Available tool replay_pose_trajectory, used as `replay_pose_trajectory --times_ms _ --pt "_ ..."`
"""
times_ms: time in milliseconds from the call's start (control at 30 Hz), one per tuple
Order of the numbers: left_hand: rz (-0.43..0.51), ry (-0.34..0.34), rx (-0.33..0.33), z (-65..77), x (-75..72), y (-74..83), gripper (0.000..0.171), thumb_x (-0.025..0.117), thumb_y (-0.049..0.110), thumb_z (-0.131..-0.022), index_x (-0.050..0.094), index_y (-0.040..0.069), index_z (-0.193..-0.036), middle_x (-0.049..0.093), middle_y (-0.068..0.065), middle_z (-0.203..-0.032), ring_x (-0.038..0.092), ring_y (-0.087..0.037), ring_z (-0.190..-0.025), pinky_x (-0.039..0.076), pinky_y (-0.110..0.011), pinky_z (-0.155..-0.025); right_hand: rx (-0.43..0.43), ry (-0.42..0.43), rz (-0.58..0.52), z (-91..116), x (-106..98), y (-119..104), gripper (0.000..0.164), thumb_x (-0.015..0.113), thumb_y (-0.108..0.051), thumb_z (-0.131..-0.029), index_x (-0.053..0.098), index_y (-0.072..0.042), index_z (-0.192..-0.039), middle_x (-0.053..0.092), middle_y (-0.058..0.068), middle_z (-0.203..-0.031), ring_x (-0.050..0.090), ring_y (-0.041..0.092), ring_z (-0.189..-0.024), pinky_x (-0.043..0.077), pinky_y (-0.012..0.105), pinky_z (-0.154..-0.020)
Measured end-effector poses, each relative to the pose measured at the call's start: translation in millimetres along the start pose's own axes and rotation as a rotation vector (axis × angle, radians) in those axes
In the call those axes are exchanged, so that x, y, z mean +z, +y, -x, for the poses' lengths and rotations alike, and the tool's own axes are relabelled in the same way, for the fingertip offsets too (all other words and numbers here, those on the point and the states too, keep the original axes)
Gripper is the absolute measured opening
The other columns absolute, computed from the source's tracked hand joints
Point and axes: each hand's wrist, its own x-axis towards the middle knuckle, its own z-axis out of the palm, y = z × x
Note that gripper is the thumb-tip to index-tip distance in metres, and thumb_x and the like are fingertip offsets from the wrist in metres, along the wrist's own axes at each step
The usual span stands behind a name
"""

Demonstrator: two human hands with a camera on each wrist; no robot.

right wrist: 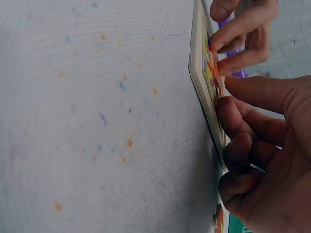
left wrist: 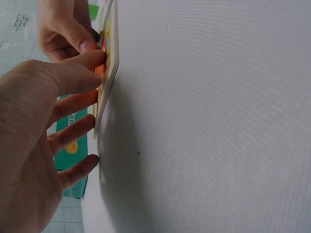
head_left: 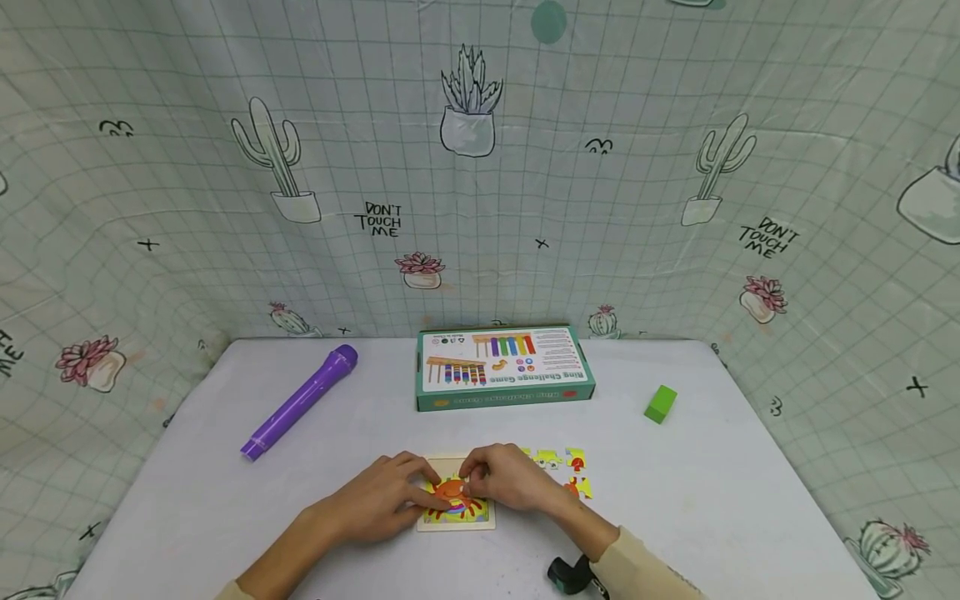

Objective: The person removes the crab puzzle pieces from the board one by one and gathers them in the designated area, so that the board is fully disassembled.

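While two bare hands work over one wooden puzzle tray [head_left: 457, 527] bearing an orange crab picture [head_left: 447, 490], the left hand [head_left: 390, 497] comes in from 9 o'clock, unclenched, its fingertips resting on the picture. The right hand [head_left: 510, 477] reaches in between 2 and 3 o'clock, fingers bent, with thumb and forefinger close together at the picture; whether they pinch a piece, I cannot tell. Seen from overhead, the tray lies flat on one white table [head_left: 195, 517], near its front edge. Taking that tray as the dial's centre, at least three loose puzzle pieces [head_left: 576, 460] lie near 3 o'clock, some partly hidden behind the right hand. One green-edged game box [head_left: 502, 367] sits towards 1 o'clock, its lettering upside down. One purple tube [head_left: 300, 404] lies slantwise at 10 o'clock, one green block [head_left: 661, 404] at 2, well apart from the tray. One black object [head_left: 568, 577] rests at 4 o'clock, partly covered by the right beige sleeve [head_left: 637, 567].
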Motion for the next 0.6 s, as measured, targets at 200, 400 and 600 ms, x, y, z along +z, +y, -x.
replay_pose_trajectory --times_ms 200,400,600 --pt "0.008 -0.007 -0.001 0.0 0.1 0.1 0.038 0.064 0.021 -0.097 0.069 0.048 -0.123 0.059 0.012 -0.128 0.048 -0.017 -0.126 0.044 -0.048 -0.098 0.000 0.017 0.008 -1.4 1.7 -0.3 0.008 0.078 -0.017 -0.085 0.072 -0.015 -0.090 0.059 -0.010 -0.070 0.052 0.003 -0.062 0.042 0.021 -0.061" --pt "0.003 -0.010 -0.003 -1.3 2.1 -1.3 0.038 0.065 0.020 -0.096 0.069 0.047 -0.123 0.059 0.013 -0.128 0.048 -0.018 -0.127 0.044 -0.050 -0.099 0.009 0.031 0.030 -1.8 2.7 -1.8 0.009 0.078 -0.015 -0.084 0.071 -0.015 -0.089 0.059 -0.010 -0.071 0.052 0.003 -0.064 0.043 0.021 -0.062" --pt "0.005 -0.002 -0.004 -1.5 2.2 -1.9 0.038 0.065 0.021 -0.096 0.070 0.048 -0.122 0.059 0.013 -0.127 0.048 -0.018 -0.126 0.044 -0.051 -0.098 0.028 0.039 0.036 -2.5 2.7 -3.7 0.010 0.080 -0.015 -0.082 0.072 -0.014 -0.088 0.060 -0.009 -0.075 0.053 0.006 -0.068 0.045 0.023 -0.065"
